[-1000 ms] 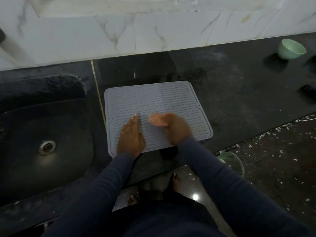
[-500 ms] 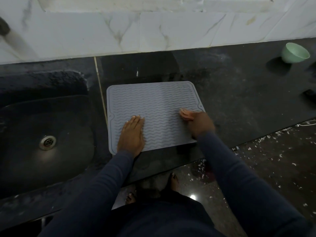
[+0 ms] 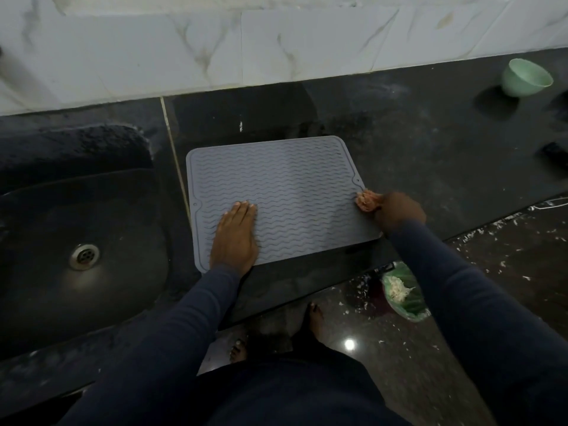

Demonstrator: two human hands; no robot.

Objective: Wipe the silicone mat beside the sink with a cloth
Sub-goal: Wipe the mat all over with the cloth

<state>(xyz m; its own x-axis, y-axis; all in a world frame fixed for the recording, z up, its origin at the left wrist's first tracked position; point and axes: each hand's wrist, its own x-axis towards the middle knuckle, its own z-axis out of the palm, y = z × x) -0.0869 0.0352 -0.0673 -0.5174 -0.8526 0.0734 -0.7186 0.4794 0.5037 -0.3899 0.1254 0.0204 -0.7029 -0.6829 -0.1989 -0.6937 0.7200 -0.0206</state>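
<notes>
Grey ribbed silicone mat (image 3: 292,192) lying flat on the dark table (image 3: 430,142); the sink (image 3: 123,229) lies just beside the mat's left edge. The left hand (image 3: 235,238) rests palm-down on the mat's near-left area, its grip wide, fingers straight and together. The right hand (image 3: 399,210) is at the mat's right edge, its grip closed round a bunched orange-pink cloth (image 3: 367,200) that touches the mat just below the edge notch. A green bowl (image 3: 525,77) stands tilted, well apart to the mat's far right.
</notes>
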